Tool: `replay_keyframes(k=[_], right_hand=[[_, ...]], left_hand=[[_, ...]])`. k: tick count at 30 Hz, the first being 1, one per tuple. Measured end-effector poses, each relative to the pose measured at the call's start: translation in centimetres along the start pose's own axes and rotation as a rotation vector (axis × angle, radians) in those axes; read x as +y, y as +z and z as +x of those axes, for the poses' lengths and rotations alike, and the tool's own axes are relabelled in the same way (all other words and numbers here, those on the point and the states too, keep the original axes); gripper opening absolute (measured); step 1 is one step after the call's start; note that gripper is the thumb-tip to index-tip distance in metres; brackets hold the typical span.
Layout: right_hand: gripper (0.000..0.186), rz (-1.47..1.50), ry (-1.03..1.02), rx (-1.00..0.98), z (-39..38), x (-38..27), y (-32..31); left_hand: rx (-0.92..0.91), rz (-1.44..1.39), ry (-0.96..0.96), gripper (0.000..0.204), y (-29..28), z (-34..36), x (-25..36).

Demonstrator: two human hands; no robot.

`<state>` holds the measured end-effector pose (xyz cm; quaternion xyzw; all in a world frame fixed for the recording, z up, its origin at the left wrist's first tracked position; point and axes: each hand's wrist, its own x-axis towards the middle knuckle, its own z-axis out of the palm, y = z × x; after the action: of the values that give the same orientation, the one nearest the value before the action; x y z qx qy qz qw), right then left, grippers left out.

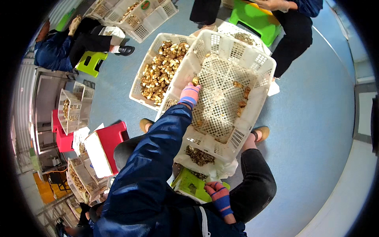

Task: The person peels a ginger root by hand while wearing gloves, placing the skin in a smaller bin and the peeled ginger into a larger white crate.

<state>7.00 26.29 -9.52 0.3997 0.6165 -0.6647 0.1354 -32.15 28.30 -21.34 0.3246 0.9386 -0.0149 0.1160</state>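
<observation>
My left hand (190,95), in a pink and purple striped glove, reaches over the left wall of a large white plastic crate (217,93). Its fingertips are closed on a brown-and-white mushroom (196,80). A few brown mushrooms (241,104) lie along the crate's right side, on its mesh floor. Close to my body, my right hand (219,198) wears a matching glove and has its fingers curled; what they hold, if anything, is too small to make out. A second white crate (139,75), to the left, holds a heap of mushrooms (162,71).
Dark trimmings (199,155) lie on white sheeting under the crate's near end. A green stool (185,182) stands close to my right hand. Across from me a person sits by another green stool (254,21). Red stools (112,140) and more crates (81,104) line the left.
</observation>
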Motion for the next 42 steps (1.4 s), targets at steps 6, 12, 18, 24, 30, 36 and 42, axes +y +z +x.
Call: replay_keyframes(k=[6,12,18,24,30,36,42], right_hand=[[0.016,0.032,-0.005,-0.028,0.2,1.6,0.8],[0.015,0.08,0.091,-0.046,0.7,1.1,0.5],[0.018,-0.001,0.067,-0.088,0.7,0.7,0.7],[0.021,0.167,0.105,0.004,0.3,-1.9,1.0],[0.015,0.057,-0.253,0.159,-0.4,-4.8,0.7],[0.021,-0.247,-0.928,0.301,-1.5,-8.3,1.3],[0.028,-0.004,-0.795,-0.136,-4.0,-7.9,4.1]], left_hand=[[0.09,-0.224,-0.173,0.056,1.2,0.7,-0.2],[-0.002,-0.228,-0.307,0.077,0.4,2.9,1.3],[0.02,-0.372,-0.405,0.065,2.6,3.2,0.8],[-0.554,-2.359,-0.189,0.047,-2.9,-5.9,1.8],[-0.384,-2.056,0.112,0.04,-10.9,-19.9,1.2],[-0.237,-1.648,0.251,0.033,-14.7,-34.1,0.9],[-0.233,-2.008,-0.042,0.036,-13.3,-40.3,1.0]])
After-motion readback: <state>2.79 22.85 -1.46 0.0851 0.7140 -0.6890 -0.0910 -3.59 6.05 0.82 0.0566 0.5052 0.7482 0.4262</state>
